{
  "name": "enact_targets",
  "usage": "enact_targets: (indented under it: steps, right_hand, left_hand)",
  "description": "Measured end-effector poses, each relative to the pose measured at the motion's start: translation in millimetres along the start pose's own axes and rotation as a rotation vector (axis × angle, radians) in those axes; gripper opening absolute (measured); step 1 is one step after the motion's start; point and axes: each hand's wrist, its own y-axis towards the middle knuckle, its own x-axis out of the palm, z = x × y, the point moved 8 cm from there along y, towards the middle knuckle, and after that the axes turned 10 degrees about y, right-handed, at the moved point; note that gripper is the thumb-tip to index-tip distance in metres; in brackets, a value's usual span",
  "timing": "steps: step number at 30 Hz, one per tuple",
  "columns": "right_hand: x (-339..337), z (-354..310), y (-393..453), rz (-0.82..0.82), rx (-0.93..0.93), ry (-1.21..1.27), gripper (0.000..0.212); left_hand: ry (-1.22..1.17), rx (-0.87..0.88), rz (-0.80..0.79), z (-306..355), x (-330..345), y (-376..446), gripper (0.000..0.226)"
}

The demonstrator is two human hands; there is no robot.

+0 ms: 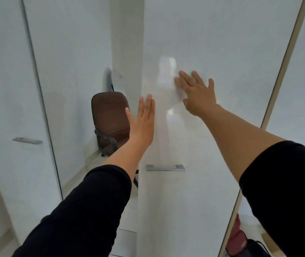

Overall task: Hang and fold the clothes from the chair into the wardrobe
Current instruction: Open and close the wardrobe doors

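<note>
The wardrobe door (194, 43), white and glossy, stood right in front of both hands. The right hand (197, 93) lay flat on it with fingers spread and straight, gripping nothing. The left hand (142, 119) was also flat and straight-fingered, held edge-on at the door's left edge; whether it touched the panel could not be told. A metal handle (165, 167) sat on the door below and between the two hands. The brown chair (111, 119) stood just left of and beyond the left hand, its seat bare of clothes. Another white door with its own handle (27, 140) stood far left of the left hand. Dark red items (236, 238) lay low, under the right forearm.
</note>
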Motion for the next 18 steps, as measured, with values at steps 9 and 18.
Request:
enact_targets:
  steps: [9,18]
  right_hand:
    - [65,11,37,0.078,0.004,0.066,0.096]
    - [73,8,38,0.133,0.026,0.078,0.090]
  left_hand:
    - [-0.038,-0.076,-0.121,12,51,55,0.130]
    - [-0.024,-0.053,-0.106,14,61,58,0.130]
